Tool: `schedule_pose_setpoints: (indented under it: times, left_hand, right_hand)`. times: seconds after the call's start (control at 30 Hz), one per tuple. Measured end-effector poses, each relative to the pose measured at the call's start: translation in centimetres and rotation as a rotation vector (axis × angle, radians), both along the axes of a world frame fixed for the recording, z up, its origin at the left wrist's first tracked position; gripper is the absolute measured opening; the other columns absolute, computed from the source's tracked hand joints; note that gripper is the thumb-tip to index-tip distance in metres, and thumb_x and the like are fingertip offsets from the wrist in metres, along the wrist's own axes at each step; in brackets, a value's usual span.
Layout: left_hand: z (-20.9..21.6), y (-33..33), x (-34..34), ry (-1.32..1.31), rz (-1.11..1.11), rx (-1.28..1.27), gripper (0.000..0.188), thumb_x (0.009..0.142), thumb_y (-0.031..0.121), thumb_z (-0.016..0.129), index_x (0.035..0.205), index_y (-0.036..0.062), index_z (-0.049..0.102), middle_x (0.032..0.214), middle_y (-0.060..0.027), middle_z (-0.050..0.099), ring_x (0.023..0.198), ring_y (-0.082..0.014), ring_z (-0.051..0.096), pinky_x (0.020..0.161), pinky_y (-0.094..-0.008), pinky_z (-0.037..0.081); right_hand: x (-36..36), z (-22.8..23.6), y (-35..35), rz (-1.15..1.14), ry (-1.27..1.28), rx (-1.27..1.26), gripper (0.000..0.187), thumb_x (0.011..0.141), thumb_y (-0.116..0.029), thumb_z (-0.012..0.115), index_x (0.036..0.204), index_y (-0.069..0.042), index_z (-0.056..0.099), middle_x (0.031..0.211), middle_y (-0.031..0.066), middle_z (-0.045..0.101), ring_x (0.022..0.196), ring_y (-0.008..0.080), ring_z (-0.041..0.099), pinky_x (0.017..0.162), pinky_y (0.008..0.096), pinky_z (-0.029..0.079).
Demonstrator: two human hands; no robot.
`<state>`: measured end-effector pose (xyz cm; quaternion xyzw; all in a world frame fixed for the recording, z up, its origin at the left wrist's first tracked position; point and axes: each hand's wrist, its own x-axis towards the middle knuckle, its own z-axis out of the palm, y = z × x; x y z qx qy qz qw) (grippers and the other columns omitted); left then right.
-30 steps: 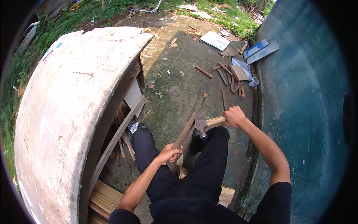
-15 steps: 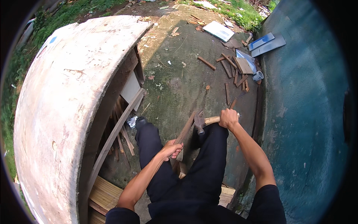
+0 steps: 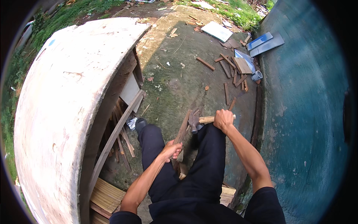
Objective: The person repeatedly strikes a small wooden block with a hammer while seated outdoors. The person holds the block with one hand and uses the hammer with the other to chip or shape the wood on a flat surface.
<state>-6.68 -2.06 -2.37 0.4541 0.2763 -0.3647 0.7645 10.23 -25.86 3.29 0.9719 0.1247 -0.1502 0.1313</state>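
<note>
My left hand [image 3: 172, 150] is closed around the lower part of a narrow wooden strip [image 3: 183, 127], which points up and away between my knees. My right hand [image 3: 224, 119] grips the light wooden handle of a claw hammer [image 3: 194, 121] over my right knee. The hammer's dark, rusty head sits right beside the strip's upper end; whether the two touch I cannot tell. Below my left hand, a block of wood [image 3: 182, 168] shows partly between my thighs.
To the left stands a large whitish worn tabletop [image 3: 63, 100] with a leaning plank [image 3: 115, 130] and wood strips beneath. Ahead on the right lie scattered wood pieces [image 3: 235, 71], a grey tin can [image 3: 256, 75] and pale panels [image 3: 217, 31]. A blue-green wall [image 3: 305, 112] rises on the right.
My right hand and the hammer have shifted slightly left, bringing the hammer head closer to the strip. My left hand keeps its hold in nearly the same place.
</note>
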Motion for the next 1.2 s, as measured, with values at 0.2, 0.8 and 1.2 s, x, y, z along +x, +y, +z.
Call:
schedule_pose_setpoints:
  times: [0.2, 0.8, 1.2]
  left_hand:
    - [-0.7, 0.2, 0.2, 0.009, 0.048, 0.013, 0.013, 0.090, 0.008, 0.055, 0.101, 0.0115, 0.050, 0.065, 0.0048, 0.044, 0.043, -0.0035, 0.036, 0.037, -0.0217, 0.028]
    - [1.3, 3.9, -1.0, -0.129, -0.163, 0.001, 0.018, 0.090, 0.006, 0.053, 0.104, 0.0116, 0.043, 0.065, 0.0036, 0.040, 0.044, -0.0044, 0.034, 0.038, -0.0228, 0.028]
    - [2.0, 4.2, -0.4, -0.172, -0.122, -0.069, 0.024, 0.087, 0.004, 0.057, 0.107, 0.0087, 0.044, 0.063, 0.0033, 0.039, 0.041, -0.0038, 0.034, 0.036, -0.0218, 0.027]
  right_hand:
    - [-0.4, -1.0, 1.8, -0.038, -0.066, -0.007, 0.013, 0.077, -0.013, 0.066, 0.083, -0.011, 0.077, 0.086, 0.0115, 0.074, 0.084, 0.0298, 0.073, 0.073, 0.0398, 0.055]
    - [0.5, 4.0, -2.9, 0.562, 0.134, 0.050, 0.033, 0.074, -0.023, 0.068, 0.100, -0.002, 0.067, 0.077, 0.0192, 0.069, 0.077, 0.0374, 0.069, 0.073, 0.0453, 0.056]
    - [-3.1, 8.7, -1.3, 0.150, 0.140, 0.256, 0.022, 0.071, -0.019, 0.070, 0.085, -0.002, 0.071, 0.079, 0.0216, 0.069, 0.081, 0.0393, 0.069, 0.075, 0.0467, 0.056]
